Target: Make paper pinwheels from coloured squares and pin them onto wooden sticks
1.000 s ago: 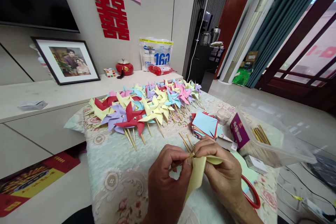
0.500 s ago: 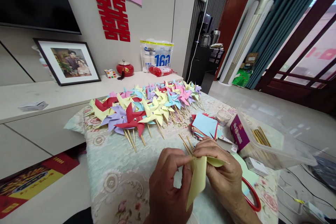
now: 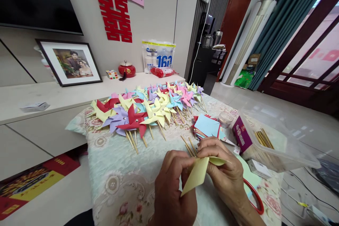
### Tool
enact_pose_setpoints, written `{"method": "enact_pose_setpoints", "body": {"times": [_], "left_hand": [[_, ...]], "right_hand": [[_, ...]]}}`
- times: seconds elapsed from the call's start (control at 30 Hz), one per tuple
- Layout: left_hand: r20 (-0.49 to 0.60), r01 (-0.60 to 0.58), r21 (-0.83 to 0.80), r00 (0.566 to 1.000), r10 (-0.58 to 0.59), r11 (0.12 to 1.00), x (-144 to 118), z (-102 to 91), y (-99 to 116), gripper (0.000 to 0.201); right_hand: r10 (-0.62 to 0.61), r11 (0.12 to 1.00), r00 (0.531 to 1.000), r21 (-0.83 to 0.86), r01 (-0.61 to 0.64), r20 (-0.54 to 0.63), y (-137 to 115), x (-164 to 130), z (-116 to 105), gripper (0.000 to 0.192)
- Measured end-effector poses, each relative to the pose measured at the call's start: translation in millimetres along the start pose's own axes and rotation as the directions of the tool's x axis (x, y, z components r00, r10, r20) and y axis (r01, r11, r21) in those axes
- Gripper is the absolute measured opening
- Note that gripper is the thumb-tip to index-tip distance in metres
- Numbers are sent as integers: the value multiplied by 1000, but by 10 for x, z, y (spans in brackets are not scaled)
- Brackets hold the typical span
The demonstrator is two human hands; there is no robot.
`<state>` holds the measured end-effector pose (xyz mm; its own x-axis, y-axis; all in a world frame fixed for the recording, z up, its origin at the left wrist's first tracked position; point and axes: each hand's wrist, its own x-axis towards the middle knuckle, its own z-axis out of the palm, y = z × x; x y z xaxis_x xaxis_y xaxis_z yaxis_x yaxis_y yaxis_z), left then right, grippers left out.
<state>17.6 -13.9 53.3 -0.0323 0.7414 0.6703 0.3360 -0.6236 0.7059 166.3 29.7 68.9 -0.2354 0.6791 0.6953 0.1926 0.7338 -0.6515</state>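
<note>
A pale yellow paper piece [image 3: 197, 176], partly folded, is held between both hands above the near part of the table. My left hand [image 3: 173, 187] pinches its left edge with fingers curled. My right hand [image 3: 225, 169] is closed on the paper's upper right, where a second flap sticks out. The fingers hide the middle of the paper. Just beyond the hands lie several thin wooden sticks [image 3: 188, 146]. A stack of coloured paper squares [image 3: 208, 126], light blue on top, sits farther back. Red-handled scissors [image 3: 256, 196] lie by my right wrist, partly covered.
Several finished paper pinwheels [image 3: 135, 120] on sticks cover the table's far side. To the right stands a clear plastic box [image 3: 280, 153] with wooden sticks, beside a small white box [image 3: 259, 168] and a round clear container [image 3: 225, 118]. Floral cloth [image 3: 119, 169] covers the table.
The yellow paper's lower flap has swung up and tilted to the left. My left hand has shifted slightly right with its fingers curled further; my right hand has barely moved.
</note>
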Motion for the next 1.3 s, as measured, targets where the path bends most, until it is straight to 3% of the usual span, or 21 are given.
{"method": "enact_pose_setpoints", "body": {"times": [0.1, 0.23, 0.3, 0.4, 0.47, 0.53, 0.67, 0.77, 0.87, 1.0, 1.17, 1.3], "left_hand": [[-17, 87, -60, 996, -88, 994, 5, 29, 2, 25], [24, 299, -219, 953, -301, 929, -7, 93, -30, 15], [84, 436, -309, 898, -432, 845, -1, 129, -53, 10], [196, 617, -448, 774, -603, 647, 36, 176, -94, 15], [240, 659, -538, 717, -654, 526, 69, 192, -130, 24], [242, 670, -581, 685, -687, 463, 93, 191, -171, 27], [202, 727, -577, 569, -798, 373, 75, 154, -248, 31], [175, 741, -589, 506, -844, 322, 44, 125, -286, 37], [139, 743, -579, 496, -857, 336, 40, 110, -299, 40], [77, 740, -573, 477, -876, 353, 76, 98, -268, 37], [66, 728, -593, 470, -880, 344, 119, 86, -198, 32], [46, 734, -581, 460, -887, 351, 143, 82, -131, 31]], "right_hand": [[40, 999, 999, 0, -40, 32, 12, 20, -25, 10], [238, 970, 969, 43, -241, 65, 95, 3, -40, 5], [361, 930, 930, 40, -364, 72, 144, -17, -41, 11], [488, 871, 869, 22, -491, 80, 189, -31, -27, 17], [518, 852, 850, 37, -523, 97, 201, -25, -8, 17], [523, 844, 844, 64, -532, 118, 209, -16, 9, 18], [491, 863, 868, 96, -496, 73, 229, -30, 7, 39], [363, 931, 931, -25, -364, -45, 220, -62, -9, 37], [155, 961, 986, -223, -163, -56, 175, -81, 5, 29], [9, 927, 999, -375, 9, 45, 128, -93, 74, 32], [-33, 911, 994, -406, 73, 104, 116, -120, 119, 34], [4, 934, 994, -355, 36, 113, 91, -120, 116, 31]]}}
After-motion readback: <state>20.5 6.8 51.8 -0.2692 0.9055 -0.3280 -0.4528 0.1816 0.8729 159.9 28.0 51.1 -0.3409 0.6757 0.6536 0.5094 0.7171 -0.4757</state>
